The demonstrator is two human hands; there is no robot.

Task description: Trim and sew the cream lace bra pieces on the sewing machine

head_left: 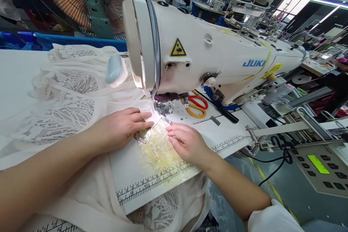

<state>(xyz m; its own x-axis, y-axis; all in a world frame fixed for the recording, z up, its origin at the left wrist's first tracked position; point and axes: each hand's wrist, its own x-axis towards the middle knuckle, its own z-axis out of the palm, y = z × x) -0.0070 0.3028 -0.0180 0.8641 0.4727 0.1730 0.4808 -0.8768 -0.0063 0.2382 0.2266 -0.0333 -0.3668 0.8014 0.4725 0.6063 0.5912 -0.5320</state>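
My left hand lies palm down on white fabric, its fingers stretched out and pointing at the presser foot of a sewing machine. Just right of the foot, my right hand is closed in a pinch. A thin metallic piece shows by its fingertips; whether the fingers hold it, I cannot tell. Between the hands, a yellowish worn patch marks the table. Cream garments with lace panels are heaped to the left, and more lace hangs over the front edge.
Scissors with red and orange handles lie behind my right hand, beside a black-handled tool. A ruler strip runs along the table edge. A fan stands behind left; a control panel is at right. People sit farther back.
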